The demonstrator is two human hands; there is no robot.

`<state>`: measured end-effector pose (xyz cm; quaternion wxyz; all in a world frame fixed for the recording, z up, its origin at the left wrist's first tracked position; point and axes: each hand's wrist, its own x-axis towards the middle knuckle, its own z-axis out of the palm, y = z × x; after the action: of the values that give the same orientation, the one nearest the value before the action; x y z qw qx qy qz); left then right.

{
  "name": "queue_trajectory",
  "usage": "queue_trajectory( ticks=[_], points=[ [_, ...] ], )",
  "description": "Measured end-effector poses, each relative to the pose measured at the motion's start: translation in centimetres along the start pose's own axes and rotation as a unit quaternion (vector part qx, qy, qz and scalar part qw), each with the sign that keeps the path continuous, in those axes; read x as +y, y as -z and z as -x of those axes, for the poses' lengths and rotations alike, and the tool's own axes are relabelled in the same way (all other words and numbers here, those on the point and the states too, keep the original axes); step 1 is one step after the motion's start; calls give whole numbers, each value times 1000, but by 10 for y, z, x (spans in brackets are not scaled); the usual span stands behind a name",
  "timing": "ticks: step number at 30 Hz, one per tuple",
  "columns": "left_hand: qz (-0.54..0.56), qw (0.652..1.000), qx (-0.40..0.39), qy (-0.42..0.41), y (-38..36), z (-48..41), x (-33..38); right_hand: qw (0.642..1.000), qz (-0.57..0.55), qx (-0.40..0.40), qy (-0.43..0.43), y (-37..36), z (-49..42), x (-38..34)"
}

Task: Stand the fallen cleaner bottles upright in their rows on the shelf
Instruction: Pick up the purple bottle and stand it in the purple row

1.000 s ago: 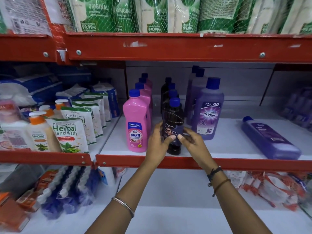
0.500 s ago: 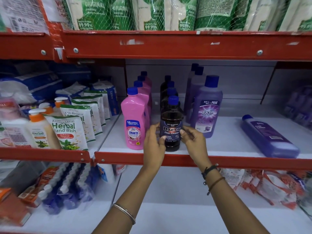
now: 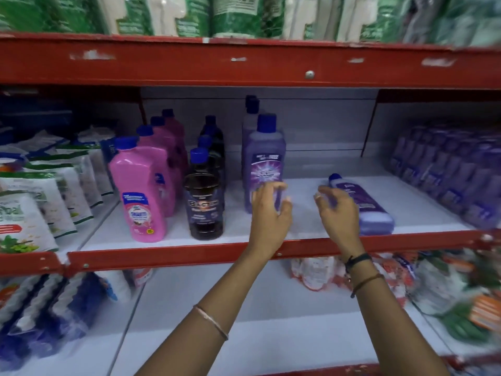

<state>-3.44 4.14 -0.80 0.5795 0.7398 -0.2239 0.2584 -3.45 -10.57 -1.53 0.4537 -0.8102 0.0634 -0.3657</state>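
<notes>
On the middle shelf (image 3: 303, 218) three rows stand upright: pink bottles (image 3: 139, 191), dark bottles (image 3: 204, 204) and tall purple bottles (image 3: 264, 161), all with blue caps. One purple bottle (image 3: 366, 204) lies flat on its side to the right, cap pointing to the back. My left hand (image 3: 271, 215) hovers open in front of the front purple bottle. My right hand (image 3: 339, 213) is open, fingers spread, just left of the fallen bottle and partly over its neck. Neither hand holds anything. The picture is blurred.
White herbal hand wash pouches (image 3: 38, 202) fill the left bay. A block of purple bottles (image 3: 447, 172) stands at the far right. A red rail (image 3: 189, 256) edges the shelf front; a red beam (image 3: 244, 63) with green pouches runs overhead. Packets lie on the lower shelf.
Both hands have let go of the dark bottle, which now stands at the front of its row. They have moved right towards the fallen purple bottle, and the view has swung right.
</notes>
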Motion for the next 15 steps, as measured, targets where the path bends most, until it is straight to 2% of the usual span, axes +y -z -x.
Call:
queue_trajectory(
  ticks=[3, 6, 11, 13, 15],
  points=[
    [6, 994, -83, 75, -47, -14, -7, 997, 67, 32, -18, 32, -23, 21],
    [35, 979, -135, 151, -89, -27, -13, 989, 136, 8, -61, 58, -43, 43],
    [43, 933, -231, 274, -143, -34, -17, 966, 141, -80, -202, 82, -75, 82],
    [64, 917, -245, 307, -153, -32, -16, 958, 129, -105, -232, 85, -83, 95],
    [110, 907, -240, 327, -155, -33, -14, 960, 70, -109, -246, 87, -86, 104]
  ],
)
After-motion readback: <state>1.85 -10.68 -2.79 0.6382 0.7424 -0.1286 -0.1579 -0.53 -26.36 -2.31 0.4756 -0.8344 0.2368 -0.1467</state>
